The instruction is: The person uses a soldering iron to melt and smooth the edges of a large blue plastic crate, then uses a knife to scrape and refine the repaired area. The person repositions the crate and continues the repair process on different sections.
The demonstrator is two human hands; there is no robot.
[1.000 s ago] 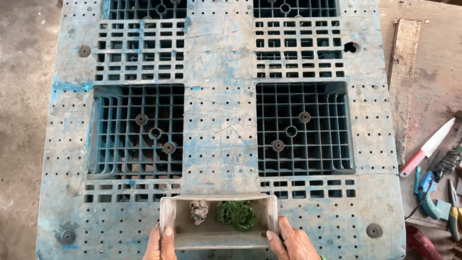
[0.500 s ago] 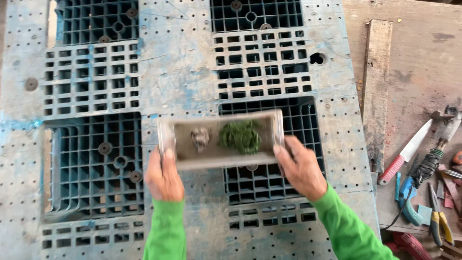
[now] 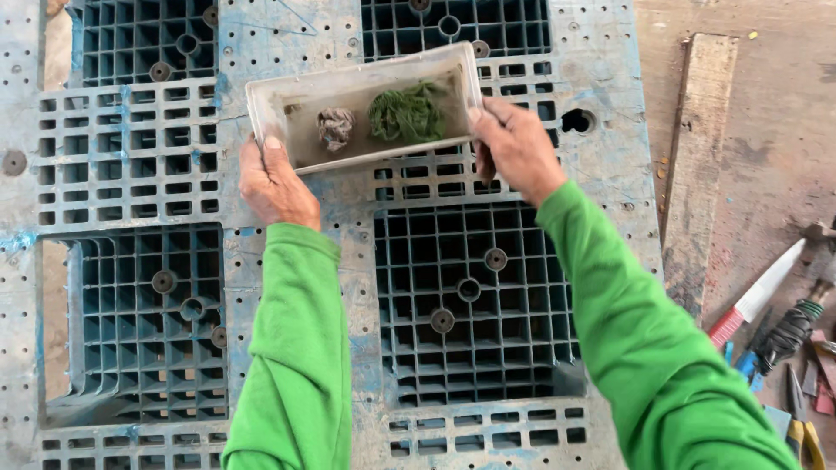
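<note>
I hold a shallow clear plastic tray (image 3: 305, 91) with both hands above the upper middle of a blue-grey plastic pallet (image 3: 287, 287). My left hand (image 3: 277, 184) grips the tray's near left corner. My right hand (image 3: 515, 148) grips its right end. Inside the tray lie a small crumpled grey-brown wad (image 3: 334, 127) and a green scouring pad (image 3: 406, 115), side by side. Both arms wear bright green sleeves and are stretched forward.
A wooden board (image 3: 695, 165) lies along the pallet's right edge on a brown floor. At the far right lie a knife with a red handle (image 3: 754, 298), a tool with a wrapped handle (image 3: 788, 331) and pliers (image 3: 801, 418).
Both hands have carried the tray away from me, from the pallet's near edge to its upper middle. My arms have stretched out.
</note>
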